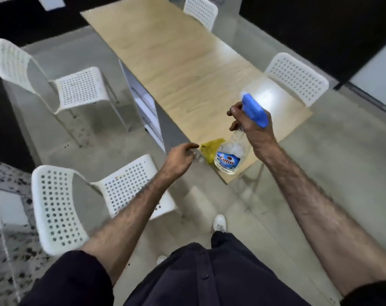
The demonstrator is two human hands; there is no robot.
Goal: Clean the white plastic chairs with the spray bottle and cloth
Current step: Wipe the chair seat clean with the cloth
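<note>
My right hand (252, 127) grips the neck of a clear spray bottle (230, 157) with a blue trigger head and a blue label, lifted above the near corner of the wooden table. A yellow cloth (210, 147) lies on that corner, partly hidden behind the bottle. My left hand (179, 159) hovers just left of the cloth, fingers loosely apart and empty, fingertips a little short of it. The nearest white perforated plastic chair (125, 184) stands below my left arm, its seat showing small dark marks.
A long wooden table (187, 69) runs away from me. Another white chair (79, 87) stands at the left, two more (298, 78) (202, 11) along the table's right side. A white shelf unit (146, 113) sits under the table. Speckled rug (8, 217) at left.
</note>
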